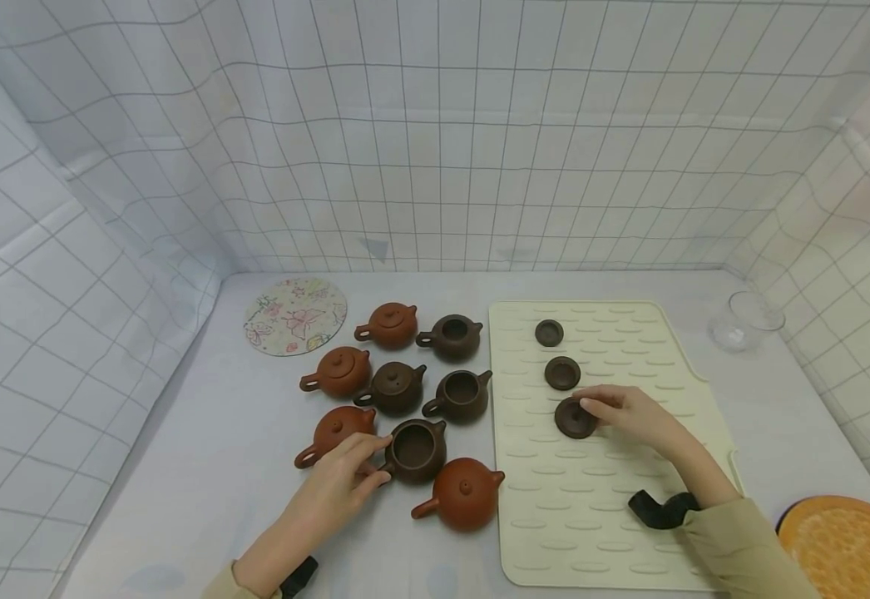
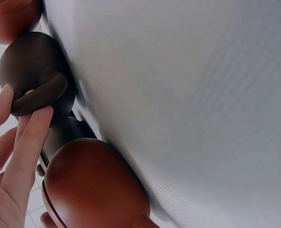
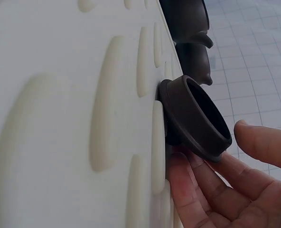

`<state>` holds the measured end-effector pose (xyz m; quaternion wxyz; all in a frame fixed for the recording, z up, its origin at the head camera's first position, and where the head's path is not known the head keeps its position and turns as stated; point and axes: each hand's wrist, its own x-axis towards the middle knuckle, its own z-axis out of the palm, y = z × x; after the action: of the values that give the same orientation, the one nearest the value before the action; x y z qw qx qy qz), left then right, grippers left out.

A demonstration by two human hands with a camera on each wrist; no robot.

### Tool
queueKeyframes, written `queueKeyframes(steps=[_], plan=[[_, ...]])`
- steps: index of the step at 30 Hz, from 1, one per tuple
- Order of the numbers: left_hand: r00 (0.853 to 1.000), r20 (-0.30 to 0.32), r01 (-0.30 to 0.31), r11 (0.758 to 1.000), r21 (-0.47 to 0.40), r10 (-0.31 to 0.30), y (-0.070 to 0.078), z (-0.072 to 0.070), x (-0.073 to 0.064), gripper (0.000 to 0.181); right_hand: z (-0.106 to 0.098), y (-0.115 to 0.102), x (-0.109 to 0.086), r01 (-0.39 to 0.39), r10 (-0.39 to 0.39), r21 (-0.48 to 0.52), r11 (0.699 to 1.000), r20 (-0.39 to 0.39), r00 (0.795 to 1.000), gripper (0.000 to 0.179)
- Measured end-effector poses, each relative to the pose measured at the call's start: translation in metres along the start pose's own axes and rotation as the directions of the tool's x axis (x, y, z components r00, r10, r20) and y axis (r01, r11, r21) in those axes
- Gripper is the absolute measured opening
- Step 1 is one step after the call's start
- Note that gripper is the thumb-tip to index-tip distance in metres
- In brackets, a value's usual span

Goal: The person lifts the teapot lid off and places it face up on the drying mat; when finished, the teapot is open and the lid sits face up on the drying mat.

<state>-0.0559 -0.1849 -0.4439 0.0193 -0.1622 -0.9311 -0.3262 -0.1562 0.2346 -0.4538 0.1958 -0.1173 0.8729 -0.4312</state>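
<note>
My left hand (image 1: 339, 481) pinches the looped handle (image 2: 42, 95) of a dark brown lidless teapot (image 1: 416, 453) between thumb and fingers. The pot stands upright on the white cloth, its open mouth facing up. Reddish teapots flank it: one (image 1: 333, 428) behind my fingers, partly hidden, and another (image 1: 467, 492) in front. My right hand (image 1: 633, 418) is at a dark brown round lid (image 1: 574, 418) on the cream mat. In the right wrist view this lid (image 3: 192, 116) lies upside down and tilted. Fingers touch its lower edge from beneath, while the thumb stands apart from the rim.
Two more dark lids (image 1: 550, 333) lie farther back on the ridged mat (image 1: 555, 541). Several other teapots (image 1: 397, 387) stand left of it, some lidless. A flowered round mat (image 1: 296, 316), a clear glass (image 1: 745, 320) and an orange-yellow round item (image 1: 850, 549) lie farther out.
</note>
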Motion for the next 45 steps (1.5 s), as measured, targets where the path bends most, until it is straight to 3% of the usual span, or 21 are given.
queueKeyframes(steps=[5,10,13,18,22,26,29,32,38,40,45], plan=[[1.000,0.019,0.008,1.000,-0.004,-0.008,0.001,-0.001,0.001,0.043,-0.004,0.000,0.001,0.024,-0.024,-0.012,1.000,-0.031,0.999,0.044],[1.000,-0.008,-0.004,0.997,0.072,0.005,0.006,-0.003,0.002,0.042,-0.004,-0.009,0.000,0.080,-0.091,-0.105,0.991,-0.102,0.991,0.040],[0.998,-0.051,-0.040,0.993,0.115,0.046,0.010,-0.005,0.001,0.041,-0.002,-0.020,-0.002,0.106,-0.128,-0.155,0.982,-0.143,0.981,0.036],[0.981,-0.086,-0.162,0.979,0.121,0.173,0.021,-0.006,0.000,0.040,0.004,-0.041,-0.007,0.108,-0.136,-0.156,0.982,-0.183,0.974,0.035],[0.964,-0.026,-0.261,0.962,0.078,0.263,0.029,-0.001,-0.003,0.038,0.014,-0.056,-0.010,0.157,-0.188,-0.166,0.973,-0.192,0.963,0.029],[0.958,0.070,-0.279,0.960,0.018,0.277,0.034,0.008,-0.006,0.035,0.031,-0.069,-0.012,0.256,-0.273,-0.131,0.958,-0.132,0.953,0.024],[0.956,0.099,-0.278,0.961,-0.018,0.278,0.035,0.015,-0.008,0.034,0.047,-0.077,-0.012,0.320,-0.326,-0.095,0.943,-0.060,0.943,0.023],[0.956,0.094,-0.276,0.960,-0.040,0.279,0.034,0.019,-0.010,0.034,0.065,-0.082,-0.012,0.391,-0.391,-0.068,0.918,0.011,0.920,0.023],[0.965,0.136,-0.222,0.974,-0.050,0.226,0.034,0.023,-0.010,0.036,0.094,-0.085,-0.010,0.561,-0.557,-0.003,0.828,0.114,0.823,0.023],[0.966,0.146,-0.205,0.977,-0.053,0.211,0.034,0.024,-0.010,0.037,0.099,-0.086,-0.010,0.594,-0.588,-0.009,0.804,0.128,0.799,0.023],[0.971,0.145,-0.181,0.981,-0.066,0.188,0.035,0.025,-0.009,0.037,0.105,-0.091,-0.011,0.618,-0.606,-0.042,0.785,0.154,0.781,0.022]])
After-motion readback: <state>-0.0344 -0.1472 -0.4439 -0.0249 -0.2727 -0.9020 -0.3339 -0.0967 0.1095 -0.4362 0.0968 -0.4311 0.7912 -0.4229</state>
